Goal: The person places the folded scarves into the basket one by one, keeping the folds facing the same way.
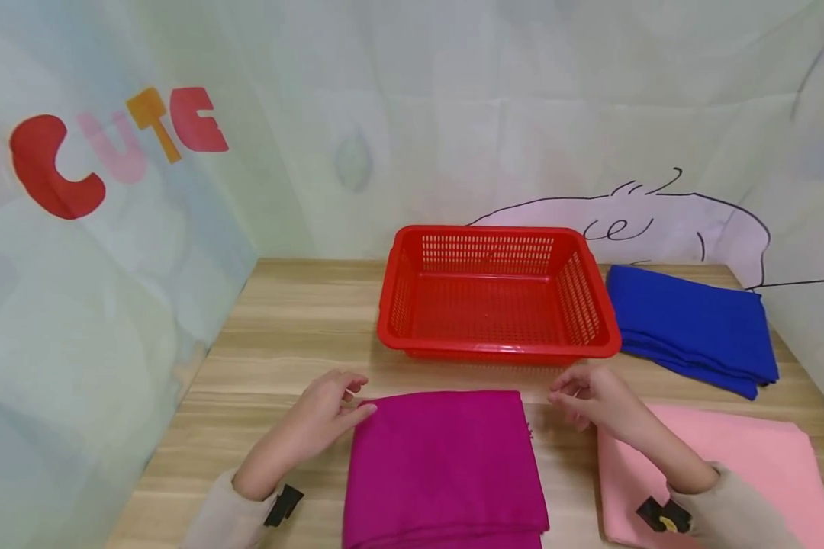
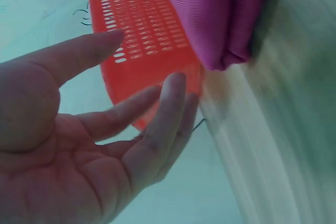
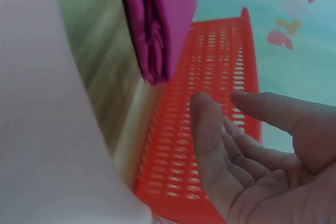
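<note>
A folded magenta cloth [image 1: 442,465] lies flat on the table in front of the person, between the two hands. At its far left corner is the left hand [image 1: 329,404], thumb beside the cloth's edge and fingers loosely bent with nothing in them; the left wrist view shows a gap between this hand [image 2: 110,129] and the cloth [image 2: 210,19]. To the right of the cloth hovers the right hand [image 1: 593,400], fingers relaxed and holding nothing. In the right wrist view, that hand [image 3: 257,156] is apart from the folded cloth edge [image 3: 157,30].
A red perforated plastic basket [image 1: 497,351] stands behind the magenta cloth, nothing in it. Right of the basket lies a folded blue cloth [image 1: 690,324]. A folded pink cloth [image 1: 748,457] lies at the near right, under the right forearm. Printed fabric [image 1: 453,137] hangs behind the wooden table [image 1: 288,320].
</note>
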Action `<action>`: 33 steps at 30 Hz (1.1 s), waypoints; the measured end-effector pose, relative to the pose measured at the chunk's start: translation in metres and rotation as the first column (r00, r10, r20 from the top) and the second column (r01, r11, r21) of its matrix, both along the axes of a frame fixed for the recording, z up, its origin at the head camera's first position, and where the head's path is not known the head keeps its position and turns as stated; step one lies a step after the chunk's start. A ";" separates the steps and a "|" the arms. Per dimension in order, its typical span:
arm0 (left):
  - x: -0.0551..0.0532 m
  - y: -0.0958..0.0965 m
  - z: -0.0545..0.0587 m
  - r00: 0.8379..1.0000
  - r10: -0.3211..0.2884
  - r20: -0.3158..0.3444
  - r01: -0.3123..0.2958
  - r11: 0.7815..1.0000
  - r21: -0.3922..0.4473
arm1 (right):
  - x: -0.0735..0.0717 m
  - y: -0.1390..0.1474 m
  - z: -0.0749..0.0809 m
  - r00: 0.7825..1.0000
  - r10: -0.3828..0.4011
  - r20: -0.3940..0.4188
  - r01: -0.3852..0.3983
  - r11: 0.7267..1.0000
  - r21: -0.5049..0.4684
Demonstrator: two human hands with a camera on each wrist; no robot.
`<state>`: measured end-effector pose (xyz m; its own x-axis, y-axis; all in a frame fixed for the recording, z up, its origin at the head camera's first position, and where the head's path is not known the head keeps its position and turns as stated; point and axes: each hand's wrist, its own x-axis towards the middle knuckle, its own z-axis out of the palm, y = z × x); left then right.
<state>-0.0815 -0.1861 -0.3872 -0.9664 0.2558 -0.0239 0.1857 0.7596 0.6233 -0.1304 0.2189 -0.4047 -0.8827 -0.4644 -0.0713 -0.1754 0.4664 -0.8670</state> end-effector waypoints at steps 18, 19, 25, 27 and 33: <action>0.008 -0.016 -0.024 0.992 -0.007 0.129 0.015 0.998 -0.061 | 0.001 -0.026 -0.030 0.972 0.146 0.185 -0.132 0.987 -0.087; 0.009 -0.016 -0.026 0.990 -0.019 0.138 0.026 0.999 -0.047 | 0.002 -0.026 -0.031 0.970 0.149 0.193 -0.134 0.987 -0.085; 0.011 -0.016 -0.031 0.988 -0.053 0.145 0.051 0.999 0.018 | 0.003 -0.028 -0.037 0.957 0.148 0.249 -0.130 0.988 -0.089; 0.009 -0.016 -0.031 0.987 -0.060 0.151 0.058 0.998 0.020 | 0.004 -0.029 -0.037 0.954 0.140 0.266 -0.120 0.989 -0.092; 0.008 -0.015 -0.032 0.986 -0.070 0.151 0.066 0.997 0.028 | 0.005 -0.030 -0.036 0.948 0.128 0.292 -0.108 0.991 -0.085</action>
